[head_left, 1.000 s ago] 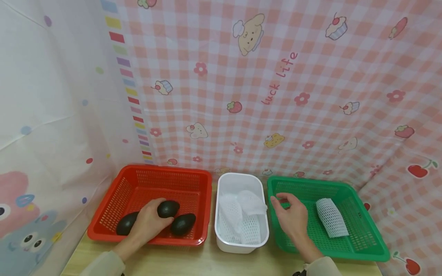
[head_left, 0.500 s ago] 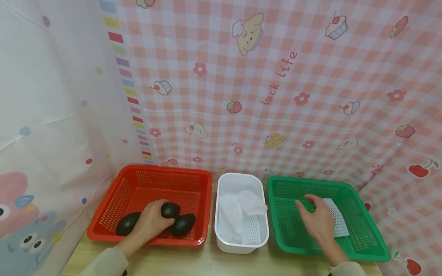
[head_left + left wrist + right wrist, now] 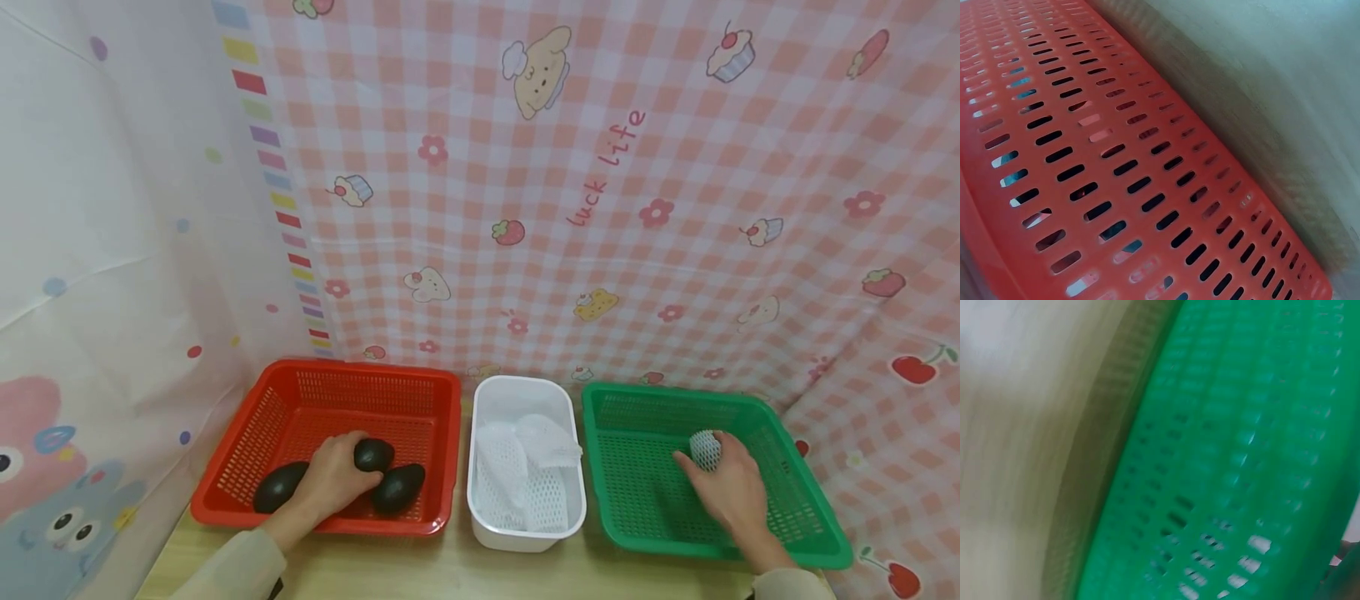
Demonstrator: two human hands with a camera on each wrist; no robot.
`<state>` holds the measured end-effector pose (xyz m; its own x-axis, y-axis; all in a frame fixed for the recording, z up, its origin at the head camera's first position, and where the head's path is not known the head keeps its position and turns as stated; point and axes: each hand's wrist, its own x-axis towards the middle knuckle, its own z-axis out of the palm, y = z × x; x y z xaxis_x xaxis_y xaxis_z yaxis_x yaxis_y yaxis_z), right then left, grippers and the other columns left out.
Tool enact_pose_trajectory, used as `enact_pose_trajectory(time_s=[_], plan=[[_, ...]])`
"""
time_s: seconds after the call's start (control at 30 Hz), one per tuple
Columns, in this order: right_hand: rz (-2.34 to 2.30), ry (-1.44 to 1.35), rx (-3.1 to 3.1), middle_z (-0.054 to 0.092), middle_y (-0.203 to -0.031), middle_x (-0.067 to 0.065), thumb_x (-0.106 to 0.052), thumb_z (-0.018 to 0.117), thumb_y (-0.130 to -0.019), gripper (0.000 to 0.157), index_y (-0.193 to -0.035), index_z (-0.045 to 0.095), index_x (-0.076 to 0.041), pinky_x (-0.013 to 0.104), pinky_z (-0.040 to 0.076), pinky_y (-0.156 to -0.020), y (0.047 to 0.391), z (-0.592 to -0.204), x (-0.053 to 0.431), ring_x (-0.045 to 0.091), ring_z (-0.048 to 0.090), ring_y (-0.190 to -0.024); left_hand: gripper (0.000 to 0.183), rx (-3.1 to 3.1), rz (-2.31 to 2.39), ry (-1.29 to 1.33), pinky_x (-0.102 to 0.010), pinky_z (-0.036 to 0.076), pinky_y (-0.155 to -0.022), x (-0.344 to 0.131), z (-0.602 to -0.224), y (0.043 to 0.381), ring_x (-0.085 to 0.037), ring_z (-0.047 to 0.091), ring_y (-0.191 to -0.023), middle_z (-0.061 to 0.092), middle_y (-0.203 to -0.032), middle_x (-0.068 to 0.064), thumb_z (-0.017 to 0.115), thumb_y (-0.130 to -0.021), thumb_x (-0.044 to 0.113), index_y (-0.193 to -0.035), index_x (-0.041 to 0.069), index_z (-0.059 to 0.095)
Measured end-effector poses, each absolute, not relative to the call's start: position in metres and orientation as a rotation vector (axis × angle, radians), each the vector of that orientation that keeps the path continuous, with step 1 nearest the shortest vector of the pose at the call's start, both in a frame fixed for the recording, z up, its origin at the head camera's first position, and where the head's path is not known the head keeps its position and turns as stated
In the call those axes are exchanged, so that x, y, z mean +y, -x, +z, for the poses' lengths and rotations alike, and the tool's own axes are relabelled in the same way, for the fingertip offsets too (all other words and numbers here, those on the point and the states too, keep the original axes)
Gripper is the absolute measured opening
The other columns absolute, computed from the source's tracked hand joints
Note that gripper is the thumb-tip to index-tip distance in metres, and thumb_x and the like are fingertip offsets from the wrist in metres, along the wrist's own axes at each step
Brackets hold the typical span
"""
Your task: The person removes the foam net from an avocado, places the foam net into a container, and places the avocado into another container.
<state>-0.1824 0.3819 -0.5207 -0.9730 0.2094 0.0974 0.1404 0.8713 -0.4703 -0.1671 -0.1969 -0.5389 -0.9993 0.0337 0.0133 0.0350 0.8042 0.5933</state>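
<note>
In the head view, my left hand [image 3: 337,475] is inside the red basket [image 3: 247,417], its thumb and fingers round a dark avocado [image 3: 372,456]. A second avocado [image 3: 399,488] lies just right of it, and a third avocado [image 3: 280,487] sits left of the hand, partly covered by it. My right hand [image 3: 735,492] reaches into the green basket [image 3: 652,408] over a white foam net sleeve [image 3: 704,450]. Its fingers lie along the sleeve's right side, while the thumb stands a little apart on the left. The hand hides most of the sleeve.
Between the baskets stands a white plastic tub [image 3: 517,540] with several white foam net sleeves [image 3: 543,442] in it. All three containers are on a wooden table [image 3: 435,575]. A checked cloth [image 3: 480,275] hangs close behind them. Both wrist views show mostly basket walls.
My right hand has moved right across the green basket and down onto the foam net sleeve. My left hand and its avocado have shifted slightly right.
</note>
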Motion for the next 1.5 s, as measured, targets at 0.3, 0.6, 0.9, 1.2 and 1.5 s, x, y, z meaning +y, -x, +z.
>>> enact_pose_trajectory(time_s=[0.3,0.6,0.9,1.2,1.5], plan=[[0.677,0.332,-3.039,0.042,-0.138,0.044,-0.061,0.067,-0.095,0.105,-0.149,0.029,0.022,0.072,0.045,-0.09,0.193,-0.532,0.411,0.063,0.048,-0.12,0.064,-2.983,-0.917,0.072,-0.064,0.042,-0.101,-0.195,-0.542,0.171,-0.044,0.063,-0.11,0.071,-0.118,-0.024,0.09,-0.078,0.022,-0.129,-0.008,0.064],[0.698,0.39,-3.182,0.038,-0.133,0.052,-0.066,0.061,-0.095,0.114,-0.146,0.02,0.027,0.072,0.046,-0.086,0.2,-0.54,0.429,0.067,0.046,-0.116,0.065,-3.022,-0.87,0.077,-0.061,0.041,-0.099,-0.192,-0.544,0.18,-0.044,0.061,-0.11,0.07,-0.12,-0.026,0.089,-0.08,0.023,-0.131,-0.008,0.063],[0.716,0.393,-3.187,0.042,-0.125,0.052,-0.054,0.068,-0.095,0.105,-0.142,0.022,0.028,0.07,0.048,-0.081,0.2,-0.546,0.437,0.067,0.051,-0.109,0.064,-3.038,-0.853,0.084,-0.06,0.041,-0.098,-0.188,-0.543,0.184,-0.043,0.061,-0.109,0.07,-0.118,-0.025,0.089,-0.08,0.022,-0.13,-0.008,0.063],[0.653,0.32,-3.161,0.041,-0.111,0.05,-0.027,0.074,-0.091,0.078,-0.127,0.032,0.028,0.071,0.046,-0.083,0.198,-0.549,0.434,0.067,0.051,-0.101,0.058,-3.037,-0.845,0.113,-0.06,0.041,-0.098,-0.19,-0.547,0.184,-0.045,0.062,-0.113,0.07,-0.121,-0.024,0.087,-0.083,0.02,-0.129,-0.007,0.065],[0.737,0.371,-3.167,0.051,-0.103,0.046,-0.026,0.072,-0.09,0.075,-0.123,0.028,0.025,0.066,0.049,-0.078,0.199,-0.548,0.432,0.055,0.06,-0.09,0.052,-3.02,-0.855,0.136,-0.06,0.041,-0.095,-0.189,-0.544,0.187,-0.045,0.063,-0.114,0.071,-0.121,-0.024,0.085,-0.084,0.015,-0.127,-0.008,0.067]])
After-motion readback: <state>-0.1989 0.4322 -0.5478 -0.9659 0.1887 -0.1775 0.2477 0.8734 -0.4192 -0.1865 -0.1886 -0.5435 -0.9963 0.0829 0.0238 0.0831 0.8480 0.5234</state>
